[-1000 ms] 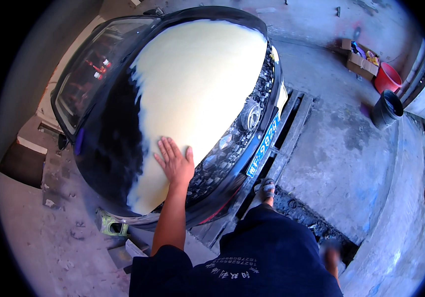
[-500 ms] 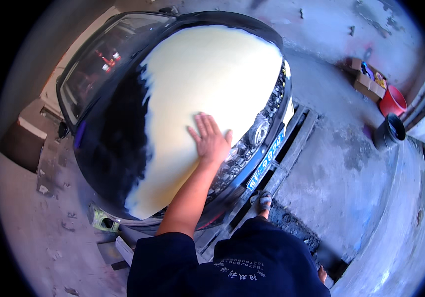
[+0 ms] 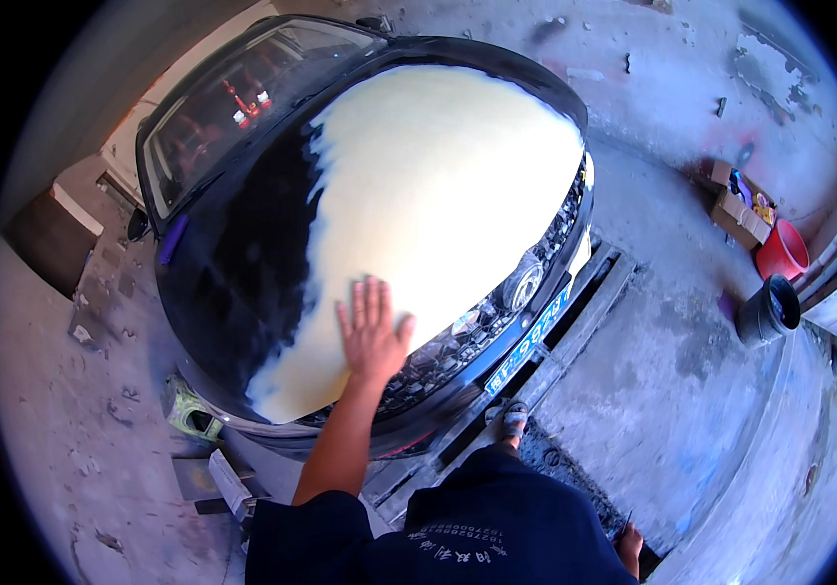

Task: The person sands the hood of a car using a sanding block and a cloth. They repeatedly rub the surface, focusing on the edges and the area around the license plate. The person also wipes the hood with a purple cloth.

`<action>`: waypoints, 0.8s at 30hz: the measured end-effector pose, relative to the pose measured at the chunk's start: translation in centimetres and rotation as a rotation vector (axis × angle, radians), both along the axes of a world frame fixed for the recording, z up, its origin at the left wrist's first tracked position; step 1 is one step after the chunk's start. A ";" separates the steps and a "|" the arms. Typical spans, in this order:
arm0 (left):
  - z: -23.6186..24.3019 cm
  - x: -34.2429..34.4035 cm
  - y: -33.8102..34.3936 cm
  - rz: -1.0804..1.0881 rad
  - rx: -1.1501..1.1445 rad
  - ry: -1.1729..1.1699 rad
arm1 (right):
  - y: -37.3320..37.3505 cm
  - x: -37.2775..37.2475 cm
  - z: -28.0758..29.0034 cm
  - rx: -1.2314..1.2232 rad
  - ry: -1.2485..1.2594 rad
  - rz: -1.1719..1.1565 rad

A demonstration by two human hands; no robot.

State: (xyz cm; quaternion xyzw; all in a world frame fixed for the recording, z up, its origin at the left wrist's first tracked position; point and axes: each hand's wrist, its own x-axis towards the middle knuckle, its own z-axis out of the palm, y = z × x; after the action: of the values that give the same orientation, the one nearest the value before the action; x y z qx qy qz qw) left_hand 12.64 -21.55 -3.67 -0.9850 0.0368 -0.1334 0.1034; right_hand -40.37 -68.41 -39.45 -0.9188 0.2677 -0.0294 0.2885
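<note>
A black car's hood [image 3: 253, 244] carries a broad cream-coloured coat [image 3: 438, 185] with a ragged left edge. My left hand [image 3: 375, 336] lies flat on the near part of this coat, palm down, fingers stretched out and thumb out to the right. Nothing shows in it. By my right side, partly cut off by my dark shirt, my right hand [image 3: 630, 548] hangs low with its fingers curled. A thin dark thing sticks up beside it, too small to make out. On the hood's left edge rests a purple block [image 3: 174, 240].
Below the hood is an open front with exposed parts [image 3: 526, 283] and a blue number plate [image 3: 528, 343]. A greenish stool [image 3: 191, 409] stands left of the bumper. To the right are a cardboard box [image 3: 740, 216], a red bucket [image 3: 782, 252] and a black bucket [image 3: 770, 310].
My left hand has slid along the cream coat toward me and to the left, still flat. The view has shifted a little, so the car sits further right.
</note>
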 end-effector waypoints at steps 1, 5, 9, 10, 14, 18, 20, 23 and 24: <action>0.7 -0.2 1.5 0.069 -0.028 0.001 | 0.6 -0.5 -0.3 -0.052 -0.008 0.053; 1.9 3.0 1.2 0.221 -0.157 -0.033 | -3.6 -1.3 -3.3 -0.009 0.353 0.041; 2.9 7.8 0.7 0.373 -0.189 -0.068 | -2.6 0.3 -2.5 0.133 0.488 -0.051; 2.9 9.5 0.1 0.417 -0.196 -0.074 | -3.0 1.0 -2.3 0.144 0.502 -0.062; 4.4 15.7 -3.4 0.543 -0.265 -0.014 | -5.5 3.7 -1.9 0.164 0.533 -0.110; 6.1 22.1 -5.9 0.629 -0.278 0.050 | -8.4 8.8 -1.4 0.180 0.562 -0.128; 7.0 25.0 -7.1 0.643 -0.292 0.066 | -10.2 11.4 -0.6 0.189 0.580 -0.127; 7.5 30.1 -8.6 0.638 -0.307 0.064 | -13.9 16.1 0.6 0.192 0.559 -0.135; 7.4 31.8 -9.2 0.610 -0.308 0.062 | -15.2 17.6 1.0 0.192 0.538 -0.142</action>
State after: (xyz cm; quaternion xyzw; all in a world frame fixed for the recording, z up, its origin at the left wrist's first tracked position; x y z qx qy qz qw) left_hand 44.40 -30.73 3.69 -0.9582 -0.2770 -0.0703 -0.0124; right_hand -22.76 -83.58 -38.45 -0.8410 0.3997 0.2208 0.2901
